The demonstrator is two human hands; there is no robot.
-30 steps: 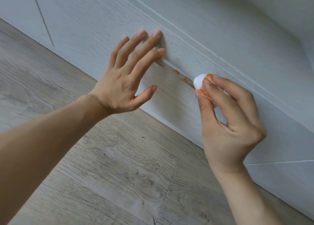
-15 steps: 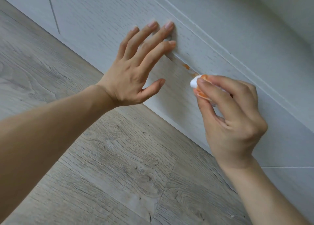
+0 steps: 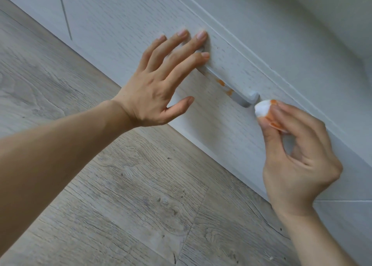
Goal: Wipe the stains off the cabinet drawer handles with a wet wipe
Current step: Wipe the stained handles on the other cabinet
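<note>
A grey bar handle (image 3: 239, 93) runs across the white wood-grain drawer front (image 3: 128, 24). Two orange stains (image 3: 225, 86) sit on the handle's middle. My left hand (image 3: 161, 84) lies flat on the drawer with straight fingers, its fingertips covering the handle's left end. My right hand (image 3: 296, 157) pinches a bunched white wet wipe (image 3: 262, 108), smeared orange, between thumb and fingers. The wipe sits just past the handle's right end, off the bar.
Grey wood-look floor (image 3: 120, 195) spreads below the cabinet. A vertical seam (image 3: 64, 12) splits the cabinet fronts at the upper left. Another panel joint (image 3: 342, 201) shows at the lower right.
My right hand slid the wipe to the right along the handle and off its end, uncovering the bar's right part. The left hand stays pressed on the drawer.
</note>
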